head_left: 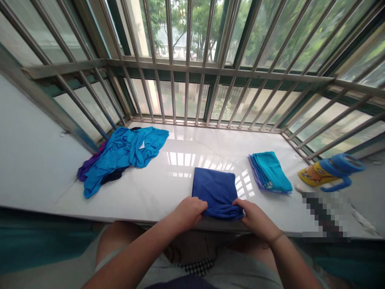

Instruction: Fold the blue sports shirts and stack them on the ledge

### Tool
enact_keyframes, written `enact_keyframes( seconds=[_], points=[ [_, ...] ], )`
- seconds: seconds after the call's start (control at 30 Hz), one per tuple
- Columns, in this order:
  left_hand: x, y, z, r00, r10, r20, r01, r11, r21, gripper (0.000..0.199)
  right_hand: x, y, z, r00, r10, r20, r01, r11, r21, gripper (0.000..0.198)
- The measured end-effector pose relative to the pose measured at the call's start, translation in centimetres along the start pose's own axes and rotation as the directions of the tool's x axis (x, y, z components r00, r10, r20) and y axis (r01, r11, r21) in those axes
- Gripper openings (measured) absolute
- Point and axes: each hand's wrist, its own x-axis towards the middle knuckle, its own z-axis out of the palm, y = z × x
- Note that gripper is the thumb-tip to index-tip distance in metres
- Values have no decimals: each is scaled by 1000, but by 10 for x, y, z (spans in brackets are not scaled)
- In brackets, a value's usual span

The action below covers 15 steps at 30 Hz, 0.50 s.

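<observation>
Left hand (196,207) and right hand (247,211), each with thumb and fingers closed on a dark blue cloth (214,185), at its near left and near right respectively; the cloth lies folded at the front of the white counter (161,186), its near edge bunched between them; to the right, a folded stack of teal and purple cloth (269,168) bears a small mark too tiny to read; just beyond, a yellow-and-blue mug (315,173) shows a printed picture, any lettering blurred; far left, a crumpled heap of blue and purple fabric (120,150) carries a white patch (142,145), illegible here; behind, metal bars (187,98).
</observation>
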Motion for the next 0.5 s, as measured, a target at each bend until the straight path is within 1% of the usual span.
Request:
enact_keyframes(
  seconds=[0.03,0.1,0.13,0.17,0.2,0.23,0.27,0.3,0.33,0.37,0.4,0.43,0.5],
  points=[
    [-6,2,-10,998,21,63,-14,995,-100,18,-5,-4,-7,996,-9,88,3,997,72,31],
    [-10,1,-34,980,83,179,-29,958,-285,20,-8,-10,-22,970,-50,239,3,981,193,22],
    [-8,-1,-45,972,97,216,-16,936,-351,19,-5,-11,-27,960,-64,272,-2,972,234,19],
    [-4,-3,-54,970,88,227,10,917,-399,17,1,-10,-31,961,-68,269,-7,964,267,19],
    [2,-7,-60,976,54,209,43,901,-432,15,7,-8,-32,970,-58,235,-14,956,293,21],
    [11,-10,-64,987,-9,160,82,886,-456,13,15,-5,-30,984,-32,176,-25,949,315,25],
    [21,-14,-66,992,-94,85,123,871,-476,12,22,-1,-27,995,9,102,-42,942,333,31],
    [32,-19,-65,982,-190,-3,164,852,-497,12,29,2,-22,998,60,21,-64,937,344,37],
    [43,-23,-62,952,-292,-88,207,832,-515,11,35,6,-16,992,116,-57,-89,934,347,42],
    [54,-27,-59,909,-386,-155,253,809,-530,11,40,9,-9,977,171,-125,-120,934,337,44],
    [64,-32,-54,863,-464,-199,297,785,-543,10,43,11,-2,957,223,-186,-158,937,312,43],
    [73,-37,-48,824,-523,-219,337,762,-554,12,46,13,5,933,269,-239,-201,940,275,41],
    [85,-47,-37,772,-599,-215,399,718,-570,21,47,13,18,881,343,-327,-295,937,187,35]
  ],
)
